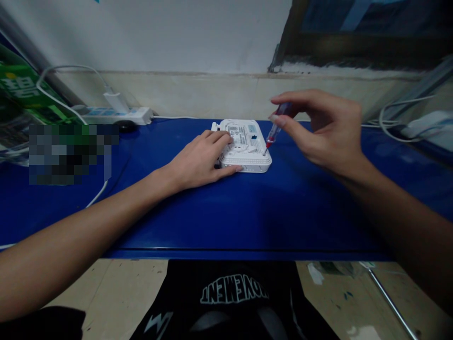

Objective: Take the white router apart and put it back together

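Note:
A white plastic router [247,146] lies upside down on the blue table [226,212], label side up. My left hand [201,160] lies flat on its left side, fingers spread over the casing, pressing it down. My right hand [318,127] pinches a small screwdriver [274,132] with a clear blue and red handle. Its tip touches the router's right edge, near the front corner.
A white power strip [116,114] with a plugged adapter [115,100] and white cables sits at the back left by the wall. Green packaging [24,94] stands at far left. More white cables and a device [421,125] lie at the back right. The table's front edge runs close to my lap.

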A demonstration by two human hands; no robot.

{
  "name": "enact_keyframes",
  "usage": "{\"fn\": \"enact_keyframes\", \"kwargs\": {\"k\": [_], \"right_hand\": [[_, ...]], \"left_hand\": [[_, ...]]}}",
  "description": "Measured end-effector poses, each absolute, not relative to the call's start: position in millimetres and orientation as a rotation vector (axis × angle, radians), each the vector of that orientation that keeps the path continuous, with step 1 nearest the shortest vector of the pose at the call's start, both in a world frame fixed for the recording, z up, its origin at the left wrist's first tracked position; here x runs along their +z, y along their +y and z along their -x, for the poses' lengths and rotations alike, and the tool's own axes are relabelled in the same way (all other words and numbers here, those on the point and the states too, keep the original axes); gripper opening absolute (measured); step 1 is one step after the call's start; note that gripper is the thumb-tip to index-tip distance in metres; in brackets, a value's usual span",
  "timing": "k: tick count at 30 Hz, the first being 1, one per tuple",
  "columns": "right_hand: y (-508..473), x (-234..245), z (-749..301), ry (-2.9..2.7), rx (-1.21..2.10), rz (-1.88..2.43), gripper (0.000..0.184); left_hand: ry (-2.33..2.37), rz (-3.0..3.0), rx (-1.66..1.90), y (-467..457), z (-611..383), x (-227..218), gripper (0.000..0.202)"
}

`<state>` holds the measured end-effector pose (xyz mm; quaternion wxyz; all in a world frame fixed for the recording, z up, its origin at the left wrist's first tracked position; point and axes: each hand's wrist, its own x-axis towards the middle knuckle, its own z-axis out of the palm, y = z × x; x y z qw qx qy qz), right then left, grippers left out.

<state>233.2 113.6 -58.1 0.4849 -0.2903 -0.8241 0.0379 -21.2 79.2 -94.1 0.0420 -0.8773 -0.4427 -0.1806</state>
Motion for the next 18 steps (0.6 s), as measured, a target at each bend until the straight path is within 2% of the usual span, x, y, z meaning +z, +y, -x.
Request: {"fn": "enact_keyframes", "kwargs": {"k": [6, 11, 18], "right_hand": [[109.4, -54.2, -233.4, -2.053, 0.003, 0.711, 0.030], [107.1, -55.5, -228.9, -2.081, 0.103, 0.624, 0.036], [109.7, -54.7, -232.7, -1.971, -0.037, 0.714, 0.025]], "left_hand": [[-1.345, 2.669, -0.538, 79.7, 20.6, -94.0, 0.060], [-1.353, 2.667, -0.540, 79.8, 20.7, -94.6, 0.061], [-1.344, 2.661, -0.549, 79.1, 20.9, -94.5, 0.063]]}}
